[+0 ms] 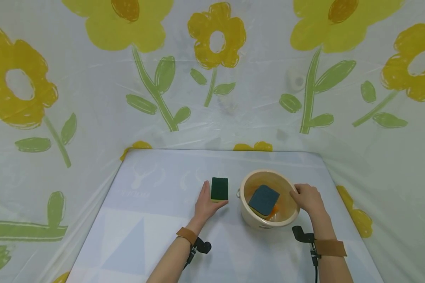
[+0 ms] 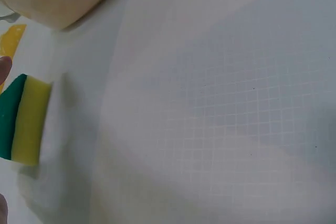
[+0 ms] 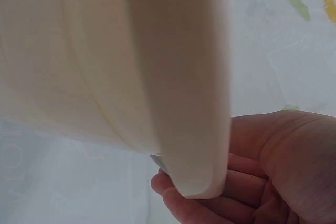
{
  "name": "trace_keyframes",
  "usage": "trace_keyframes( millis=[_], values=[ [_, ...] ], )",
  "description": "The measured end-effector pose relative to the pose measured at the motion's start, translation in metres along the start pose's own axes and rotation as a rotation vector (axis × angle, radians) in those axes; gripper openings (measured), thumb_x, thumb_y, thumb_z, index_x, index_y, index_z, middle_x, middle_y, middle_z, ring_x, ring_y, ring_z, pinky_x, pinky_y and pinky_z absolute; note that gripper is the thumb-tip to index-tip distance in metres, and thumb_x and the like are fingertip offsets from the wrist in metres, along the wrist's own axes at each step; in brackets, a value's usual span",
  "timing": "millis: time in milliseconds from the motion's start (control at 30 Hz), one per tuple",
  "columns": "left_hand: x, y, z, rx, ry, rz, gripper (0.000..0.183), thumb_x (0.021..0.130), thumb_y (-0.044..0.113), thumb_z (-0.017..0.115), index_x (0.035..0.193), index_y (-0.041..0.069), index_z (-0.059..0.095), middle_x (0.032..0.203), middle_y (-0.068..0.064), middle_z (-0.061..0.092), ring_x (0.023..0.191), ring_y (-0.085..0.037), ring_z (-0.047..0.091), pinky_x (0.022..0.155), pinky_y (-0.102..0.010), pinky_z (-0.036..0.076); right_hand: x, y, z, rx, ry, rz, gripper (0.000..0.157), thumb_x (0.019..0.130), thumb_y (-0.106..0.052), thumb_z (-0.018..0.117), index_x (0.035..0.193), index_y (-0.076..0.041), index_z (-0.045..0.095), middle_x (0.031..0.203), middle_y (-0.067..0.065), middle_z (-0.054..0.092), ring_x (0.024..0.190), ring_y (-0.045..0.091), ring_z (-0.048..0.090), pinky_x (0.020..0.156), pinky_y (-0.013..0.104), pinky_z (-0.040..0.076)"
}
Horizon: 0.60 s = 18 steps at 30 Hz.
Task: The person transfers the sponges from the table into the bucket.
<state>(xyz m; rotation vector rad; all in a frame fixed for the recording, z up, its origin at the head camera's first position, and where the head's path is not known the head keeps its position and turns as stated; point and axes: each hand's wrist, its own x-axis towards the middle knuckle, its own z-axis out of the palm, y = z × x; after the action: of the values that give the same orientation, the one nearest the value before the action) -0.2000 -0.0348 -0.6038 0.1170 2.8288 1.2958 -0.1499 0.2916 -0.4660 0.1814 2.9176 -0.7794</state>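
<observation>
A green-and-yellow sponge (image 1: 219, 188) stands on the table, its dark green face up in the head view. My left hand (image 1: 207, 205) is beside it, thumb and fingers spread around it. In the left wrist view, gaps show between the fingertips (image 2: 4, 68) and the sponge (image 2: 30, 121). To the right is a cream bucket (image 1: 249, 216), its rim gripped on the right side by my right hand (image 1: 309, 198). The right wrist view shows fingers curled under the rim (image 3: 194, 129). Inside the bucket lies a blue-grey sponge (image 1: 264, 199), partly covering something orange (image 1: 274, 212).
The pale table (image 1: 163, 236) carries a faint printed pattern. A white sheet (image 1: 255, 110) with yellow flowers hangs behind it and along both sides. Each wrist wears a brown strap with a small black camera (image 1: 202, 246). A metal handle joint (image 1: 238, 193) juts from the bucket's left side.
</observation>
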Motion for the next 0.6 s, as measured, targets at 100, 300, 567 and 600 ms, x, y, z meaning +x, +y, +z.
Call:
trace_keyframes(
  millis=[100, 300, 567, 600],
  values=[
    [0.003, -0.002, 0.006, 0.021, -0.007, -0.009, 0.112, 0.074, 0.049, 0.081, 0.154, 0.0, 0.02, 0.158, -0.019, 0.024, 0.143, -0.033, 0.027, 0.11, -0.049, 0.033, 0.0, 0.0, 0.0, 0.001, -0.004, 0.006, 0.027, 0.095, -0.013, 0.052, 0.103, 0.01, 0.065, 0.068, 0.007, 0.061, 0.057, 0.017, 0.053, 0.05, 0.03, 0.044],
    [0.008, 0.001, 0.012, 0.036, -0.016, -0.011, 0.109, 0.075, 0.045, 0.082, 0.152, -0.003, 0.023, 0.156, -0.021, 0.026, 0.142, -0.034, 0.03, 0.108, -0.051, 0.035, 0.002, 0.002, 0.001, -0.004, -0.007, 0.008, 0.027, 0.095, -0.013, 0.053, 0.103, 0.01, 0.065, 0.067, 0.007, 0.061, 0.057, 0.017, 0.053, 0.05, 0.03, 0.044],
    [0.014, 0.009, 0.014, 0.076, -0.05, -0.015, 0.105, 0.078, 0.042, 0.08, 0.152, -0.004, 0.022, 0.156, -0.022, 0.026, 0.142, -0.033, 0.03, 0.109, -0.048, 0.034, 0.004, 0.004, 0.002, -0.019, 0.002, 0.0, 0.026, 0.095, -0.013, 0.053, 0.102, 0.008, 0.066, 0.067, 0.006, 0.061, 0.056, 0.017, 0.053, 0.05, 0.03, 0.044],
    [0.014, 0.01, 0.014, 0.079, -0.054, -0.019, 0.105, 0.078, 0.041, 0.081, 0.152, -0.005, 0.022, 0.156, -0.022, 0.026, 0.142, -0.033, 0.03, 0.109, -0.048, 0.035, 0.004, 0.003, 0.002, -0.017, 0.002, -0.002, 0.026, 0.095, -0.013, 0.053, 0.102, 0.008, 0.066, 0.066, 0.006, 0.061, 0.055, 0.017, 0.054, 0.049, 0.03, 0.043]
  ],
)
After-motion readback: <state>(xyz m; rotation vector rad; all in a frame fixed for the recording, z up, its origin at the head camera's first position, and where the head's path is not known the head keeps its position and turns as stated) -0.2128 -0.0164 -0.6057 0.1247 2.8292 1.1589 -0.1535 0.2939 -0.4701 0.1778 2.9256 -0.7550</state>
